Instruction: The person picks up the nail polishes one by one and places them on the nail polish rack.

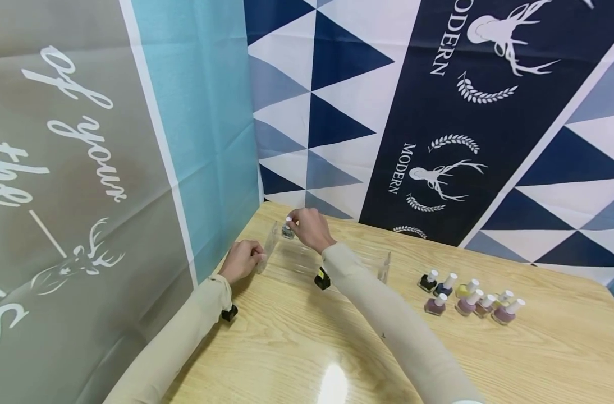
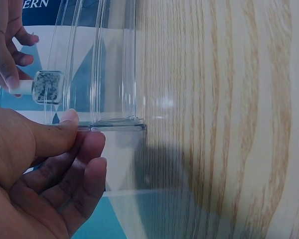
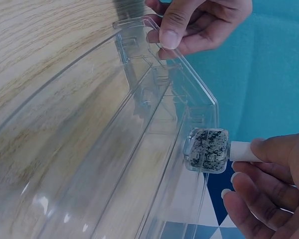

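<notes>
The right hand pinches the white cap of a squarish, black-flecked glass bottle at one end of a clear, ridged plastic rack, whose side panel the left hand pinches.

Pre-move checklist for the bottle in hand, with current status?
1. Left hand pinching the clear rack at its end panel: ok.
2. Right hand gripping the speckled bottle by its white cap: ok.
3. Bottle upright, cap up: ok in the head view.
4. Base resting fully on the rack: cannot tell; contact isn't clear.
5. Loose bottles apart from the rack: ok, standing to its right on the table.
</notes>
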Motion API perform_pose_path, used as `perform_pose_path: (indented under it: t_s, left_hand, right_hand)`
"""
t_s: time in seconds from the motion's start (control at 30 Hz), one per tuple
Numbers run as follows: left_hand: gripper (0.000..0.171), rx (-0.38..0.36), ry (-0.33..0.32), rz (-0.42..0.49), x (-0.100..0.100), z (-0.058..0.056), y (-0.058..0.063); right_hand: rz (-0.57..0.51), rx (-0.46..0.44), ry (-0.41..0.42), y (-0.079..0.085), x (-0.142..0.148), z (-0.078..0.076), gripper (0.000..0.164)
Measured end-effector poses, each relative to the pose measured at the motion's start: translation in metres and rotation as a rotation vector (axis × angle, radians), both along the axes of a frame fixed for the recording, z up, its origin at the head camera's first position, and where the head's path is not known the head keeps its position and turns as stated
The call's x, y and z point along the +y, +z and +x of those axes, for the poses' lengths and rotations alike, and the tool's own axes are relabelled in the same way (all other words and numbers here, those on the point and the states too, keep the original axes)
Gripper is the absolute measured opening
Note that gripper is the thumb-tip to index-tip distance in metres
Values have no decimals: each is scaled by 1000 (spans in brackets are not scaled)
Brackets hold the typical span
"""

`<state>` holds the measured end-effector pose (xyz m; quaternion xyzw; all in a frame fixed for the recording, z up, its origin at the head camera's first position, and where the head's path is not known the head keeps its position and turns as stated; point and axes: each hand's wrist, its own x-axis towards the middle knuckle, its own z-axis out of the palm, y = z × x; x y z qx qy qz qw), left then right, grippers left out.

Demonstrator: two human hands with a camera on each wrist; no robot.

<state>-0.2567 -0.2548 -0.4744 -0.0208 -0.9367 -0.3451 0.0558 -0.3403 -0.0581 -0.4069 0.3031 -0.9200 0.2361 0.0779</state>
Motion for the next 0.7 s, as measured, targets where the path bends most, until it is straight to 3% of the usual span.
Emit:
perform_pose_path:
  t_s: [0.7]
  left_hand:
    - [13, 3, -5, -3, -2, 0, 0]
  right_hand:
    - [19, -34, -12, -2, -11, -1, 16]
